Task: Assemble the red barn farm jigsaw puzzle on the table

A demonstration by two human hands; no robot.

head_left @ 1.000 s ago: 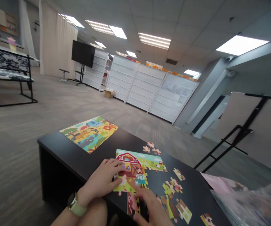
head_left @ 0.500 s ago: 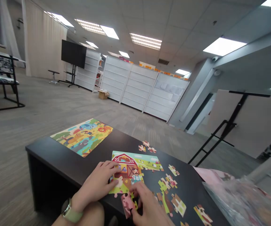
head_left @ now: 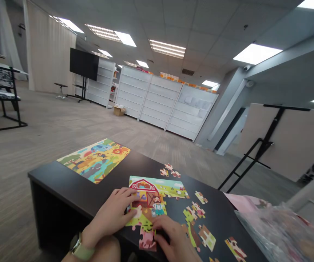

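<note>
A partly assembled farm puzzle (head_left: pixel 147 196) with a red barn lies on the dark table. My left hand (head_left: pixel 120 207) is on its left side, fingers stretched out and pressed on the pieces. At the puzzle's near edge is a pink pig puzzle piece (head_left: pixel 147 240), which sticks out slightly over the table's front edge. My right hand (head_left: pixel 171 234) grips this piece by its right side, thumb and index finger close together. Whether its tabs are fully locked in, I cannot tell. Loose puzzle pieces (head_left: pixel 207 237) are scattered to the right of my right hand.
A finished animal puzzle (head_left: pixel 98 160) lies at the table's (head_left: pixel 64 189) far left. Brown and white pieces (head_left: pixel 170 170) sit at the back edge. Clear plastic packaging (head_left: pixel 282 233) is at the right, near an easel-like stand (head_left: pixel 268 138).
The pig piece was tilted and turned in my right hand; now it lies flatter and straight against the puzzle's near edge. My left hand has stayed in place.
</note>
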